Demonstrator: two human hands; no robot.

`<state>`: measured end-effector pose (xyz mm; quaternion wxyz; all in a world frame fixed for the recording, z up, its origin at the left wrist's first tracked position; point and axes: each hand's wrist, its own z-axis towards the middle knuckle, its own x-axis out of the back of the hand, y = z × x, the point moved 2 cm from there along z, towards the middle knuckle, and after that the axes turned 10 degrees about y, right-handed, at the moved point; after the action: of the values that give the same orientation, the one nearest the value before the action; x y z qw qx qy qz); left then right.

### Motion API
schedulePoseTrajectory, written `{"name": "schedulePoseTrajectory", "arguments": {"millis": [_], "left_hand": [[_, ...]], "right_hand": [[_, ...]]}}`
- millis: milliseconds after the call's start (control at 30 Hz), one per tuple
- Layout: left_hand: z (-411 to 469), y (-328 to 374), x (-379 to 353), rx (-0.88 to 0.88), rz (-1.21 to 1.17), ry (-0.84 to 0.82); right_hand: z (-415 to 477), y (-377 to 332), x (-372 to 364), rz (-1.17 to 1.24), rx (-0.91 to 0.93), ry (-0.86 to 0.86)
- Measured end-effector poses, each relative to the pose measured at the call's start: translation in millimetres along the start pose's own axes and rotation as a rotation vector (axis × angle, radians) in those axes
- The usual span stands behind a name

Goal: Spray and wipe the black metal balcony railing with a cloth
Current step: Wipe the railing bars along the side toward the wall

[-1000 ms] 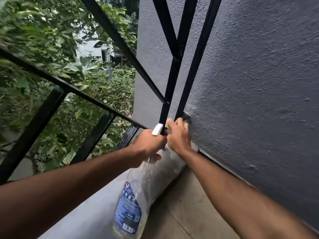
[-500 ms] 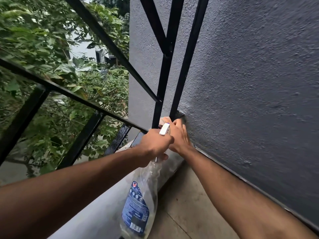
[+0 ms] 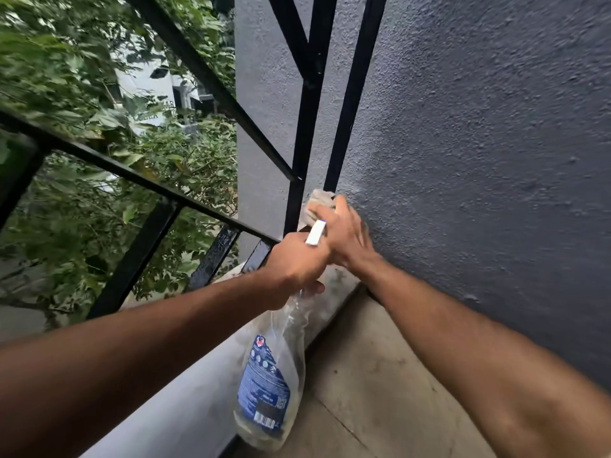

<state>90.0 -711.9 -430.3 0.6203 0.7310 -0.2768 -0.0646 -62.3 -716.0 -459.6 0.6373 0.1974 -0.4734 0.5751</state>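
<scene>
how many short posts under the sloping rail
4: first post at far left edge, second post mid-left, third post and fourth post beside the left hand. More may be hidden.

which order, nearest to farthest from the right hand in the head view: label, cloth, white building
1. cloth, held in the right hand at the foot of the rail.
2. label, lower down on the bottle the left hand grips.
3. white building, far off beyond the leaves, upper left.
</scene>
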Motion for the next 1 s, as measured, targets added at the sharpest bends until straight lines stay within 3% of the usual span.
{"name": "schedulePoseTrajectory", "arguments": {"millis": [67,133,300,467,633,800,1000], "left_hand": [[0,0,1,-0.005,-0.01,-0.004],[1,2,2,-0.016,-0.008,-0.005],[2,1,7,-0.015,-0.012,0.018],[-1,3,7,-0.038,-0.003,0.015],[-2,8,9,-0.056,0.003,0.019],[1,10,7,-0.108,0.051,0.017],[-4,10,10,-0.115,0.073,0.051]], "right_hand": [[4,11,-5,-0.22,0.054,-0.1],[6,16,-8,-0.271,0.082,-0.141],[12,22,-8,-0.395,0.226,-0.065],[16,26,1,-0.505,0.504,0.051],[25,24,1,-0.724,0.757,0.01],[21,25,-6,-0.799,0.77,-0.087],[23,23,0,-0.684,0.709,-0.151]]}}
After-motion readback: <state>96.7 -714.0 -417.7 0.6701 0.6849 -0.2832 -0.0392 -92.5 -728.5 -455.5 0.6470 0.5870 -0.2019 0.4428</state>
